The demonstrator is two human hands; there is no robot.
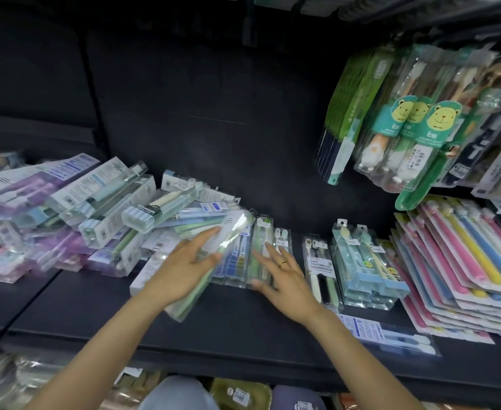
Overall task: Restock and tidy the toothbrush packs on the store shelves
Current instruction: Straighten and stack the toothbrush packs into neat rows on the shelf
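Left hand grips a clear green toothbrush pack, tilted above the dark shelf. Right hand, fingers spread flat, presses a green pack lying there.

Your two bare forearms reach up and forward from the lower corners of the view, converging toward the middle. Your left hand is turned palm-inward, its fingers long and nearly straight, the thumb curled round a clear toothbrush pack so the pack lies gripped across the palm, tilted upward to the right. Your right hand sits just beside it, palm down, fingers spread and relaxed, resting flat with the thumb stretched out to the left. A ring shows on one finger of that hand. The wrists stay apart.
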